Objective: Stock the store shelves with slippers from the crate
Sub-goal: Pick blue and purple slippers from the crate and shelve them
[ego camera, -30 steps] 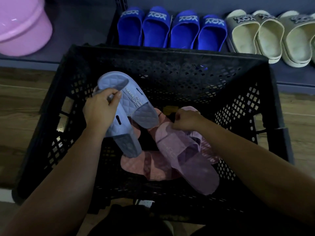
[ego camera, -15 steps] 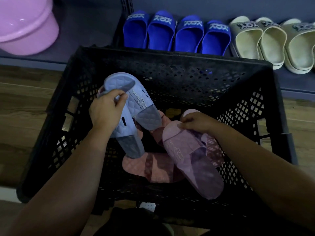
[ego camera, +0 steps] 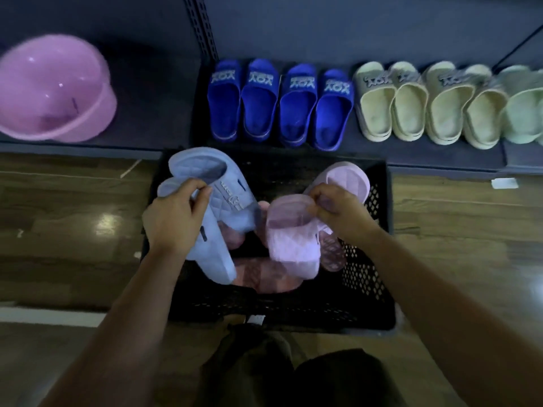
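Note:
A black perforated crate [ego camera: 379,265] stands on the wooden floor in front of a low dark shelf [ego camera: 164,92]. My left hand [ego camera: 173,218] grips a pair of light blue quilted slippers [ego camera: 217,207], held above the crate's left side. Over the crate's right side, my right hand [ego camera: 338,210] pinches a pair of pale pink slippers [ego camera: 291,248] by their straps. Darker pink slippers [ego camera: 264,274] lie on the crate's bottom, partly hidden under the held pairs.
On the shelf stand several royal blue slippers [ego camera: 279,104] in a row, then several cream slippers [ego camera: 426,104] to the right. A pink plastic basin [ego camera: 53,89] lies tilted at the shelf's left. A slotted upright post [ego camera: 201,24] divides the shelf.
Both hands have risen with their slipper pairs, from inside the crate to above its rim. The pale pink pair has left the crate's bottom. The view has pulled back from the crate.

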Available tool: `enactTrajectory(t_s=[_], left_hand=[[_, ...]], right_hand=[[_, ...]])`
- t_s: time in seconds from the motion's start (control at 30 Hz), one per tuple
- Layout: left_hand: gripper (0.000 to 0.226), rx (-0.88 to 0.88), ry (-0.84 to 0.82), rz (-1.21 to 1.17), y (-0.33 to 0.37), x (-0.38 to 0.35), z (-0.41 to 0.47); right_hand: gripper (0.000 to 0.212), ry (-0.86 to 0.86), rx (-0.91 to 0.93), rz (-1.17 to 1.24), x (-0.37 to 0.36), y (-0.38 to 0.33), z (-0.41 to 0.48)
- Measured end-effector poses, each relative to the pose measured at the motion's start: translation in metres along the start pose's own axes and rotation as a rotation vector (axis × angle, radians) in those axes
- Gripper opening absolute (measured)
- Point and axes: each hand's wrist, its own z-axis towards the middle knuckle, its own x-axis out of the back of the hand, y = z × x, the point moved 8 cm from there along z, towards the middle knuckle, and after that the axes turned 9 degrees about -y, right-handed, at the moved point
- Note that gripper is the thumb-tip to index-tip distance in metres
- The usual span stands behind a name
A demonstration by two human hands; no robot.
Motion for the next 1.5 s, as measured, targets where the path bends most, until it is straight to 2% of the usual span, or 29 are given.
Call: enactTrajectory(t_s=[0.17, 0.27, 0.33, 0.43, 0.57, 0.77, 1.03, 1.2, 1.27, 1.5], left_hand=[[0.03, -0.082, 0.045, 0.028, 0.085, 0.127, -0.009], [0.023, -0.123, 0.054, 0.025, 0.154, 0.198, -0.01], [0.019, -0.131, -0.009, -0.001, 0.203, 0.236, -0.009], [0.023, -0.17, -0.055, -0.048, 0.278, 0.281, -0.011], [0.016, -0.314, 0.029, -0.131, 0.391, 0.313, -0.016], [0.031, -0.431, 0.084, -0.136, 0.56, 0.298, -0.022], [0.019, -0.326, 0.047, -0.193, 0.734, 0.236, -0.042], [0.02, -0.322, -0.009, -0.121, 0.8, 0.196, -0.031], [0.022, -0.328, -0.041, -0.083, 0.819, 0.18, -0.018], [0.025, -0.343, -0.14, -0.026, 0.878, 0.113, 0.061]], right_hand=[[0.011, 0.073, -0.051, 0.16, 0.091, -0.088, -0.057], [0.02, 0.169, -0.068, 0.113, 0.157, -0.14, -0.101], [0.016, 0.247, -0.09, 0.108, 0.204, -0.17, -0.137], [0.008, 0.358, -0.135, 0.126, 0.277, -0.194, -0.195], [0.009, 0.507, -0.177, 0.142, 0.376, -0.197, -0.269], [0.014, 0.561, -0.189, 0.081, 0.508, -0.146, -0.352], [0.009, 0.495, -0.203, 0.019, 0.649, -0.037, -0.425], [0.008, 0.464, -0.256, 0.038, 0.714, 0.035, -0.429], [0.014, 0.467, -0.273, 0.051, 0.739, 0.062, -0.421], [0.013, 0.438, -0.305, 0.066, 0.824, 0.14, -0.373]])
